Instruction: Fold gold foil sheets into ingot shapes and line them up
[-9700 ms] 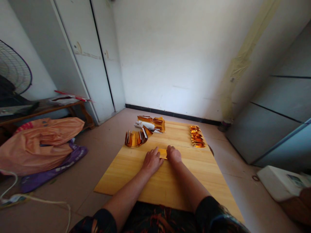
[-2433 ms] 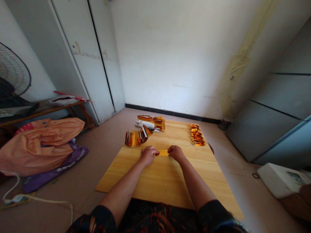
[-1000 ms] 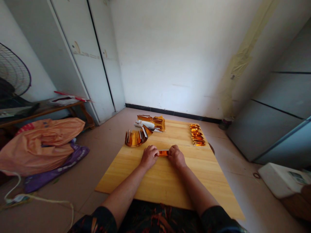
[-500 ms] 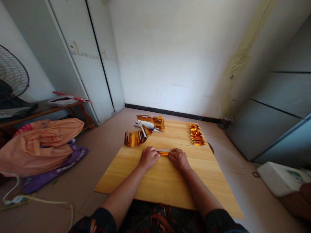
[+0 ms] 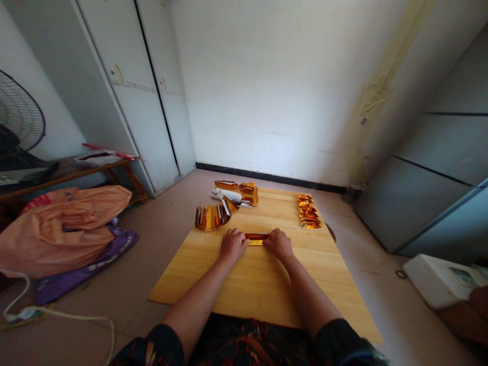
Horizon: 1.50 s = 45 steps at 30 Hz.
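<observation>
A narrow folded strip of gold foil paper [image 5: 256,238] lies on the wooden board [image 5: 263,284] in front of me. My left hand [image 5: 232,245] pinches its left end and my right hand [image 5: 279,243] pinches its right end, both pressing it against the board. A curved fan of unfolded gold sheets [image 5: 211,215] stands just beyond my left hand. A row of finished folded gold pieces [image 5: 308,212] lies at the board's far right. More gold and white packs [image 5: 238,193] sit at the far edge.
An orange bag on a purple one [image 5: 68,223] lies on the floor at left, with a cord [image 5: 57,315] near it. A fan [image 5: 19,119] and low wooden shelf [image 5: 76,170] stand further left. A white box [image 5: 442,287] sits on the floor at right.
The gold paper has gone from a wider flat piece to a narrow folded strip. My hands have stayed at its two ends, shifting slightly as they fold and press.
</observation>
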Tool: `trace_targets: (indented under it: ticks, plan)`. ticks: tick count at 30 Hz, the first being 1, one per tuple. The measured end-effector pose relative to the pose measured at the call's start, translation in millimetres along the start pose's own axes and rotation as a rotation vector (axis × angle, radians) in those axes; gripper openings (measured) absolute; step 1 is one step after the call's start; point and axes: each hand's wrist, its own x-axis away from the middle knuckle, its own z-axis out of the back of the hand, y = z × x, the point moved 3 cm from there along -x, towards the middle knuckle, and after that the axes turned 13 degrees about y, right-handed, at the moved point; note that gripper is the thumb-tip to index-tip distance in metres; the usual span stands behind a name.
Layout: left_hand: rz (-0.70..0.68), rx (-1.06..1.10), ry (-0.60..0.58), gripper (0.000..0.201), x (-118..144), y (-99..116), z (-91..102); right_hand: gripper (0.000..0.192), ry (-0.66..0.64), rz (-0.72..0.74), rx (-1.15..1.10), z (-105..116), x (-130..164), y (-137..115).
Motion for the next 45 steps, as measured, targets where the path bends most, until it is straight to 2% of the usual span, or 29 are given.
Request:
trace_targets:
  ticks: [14, 25, 28, 30, 33, 35, 40, 45]
  plan:
    - [0.049, -0.147, -0.076, 0.018, -3.0, 4.2, -4.6, 0.028, -0.078, -0.133, 0.042, 9.7, -2.9, -8.8]
    - [0.071, -0.167, -0.074, 0.012, -1.9, 7.3, -1.0, 0.026, -0.095, -0.096, 0.098, 6.8, -2.9, -10.2]
    - [0.035, -0.140, -0.016, 0.012, 0.6, 9.2, 1.2, 0.024, 0.001, -0.026, 0.142, 4.7, -1.1, -13.7]
    - [-0.025, -0.131, 0.008, 0.010, 2.1, 11.4, 0.6, 0.019, 0.064, 0.081, 0.168, 3.0, 2.1, -21.1]
    - [-0.132, -0.129, -0.010, 0.009, 2.8, 13.9, -4.5, 0.019, 0.016, 0.306, 0.132, -4.4, 8.2, -35.1]
    - [-0.196, -0.111, -0.040, 0.015, 2.3, 14.0, -9.1, 0.020, -0.040, 0.364, 0.082, -9.6, 9.7, -39.0]
    - [-0.232, -0.036, -0.069, 0.019, 1.4, 9.0, -12.1, 0.021, -0.103, 0.188, 0.031, -14.0, 1.2, -30.4]
    - [-0.193, 0.054, -0.065, 0.021, 5.3, 5.2, -3.3, 0.024, -0.131, 0.115, 0.041, -9.5, -4.1, -30.8]
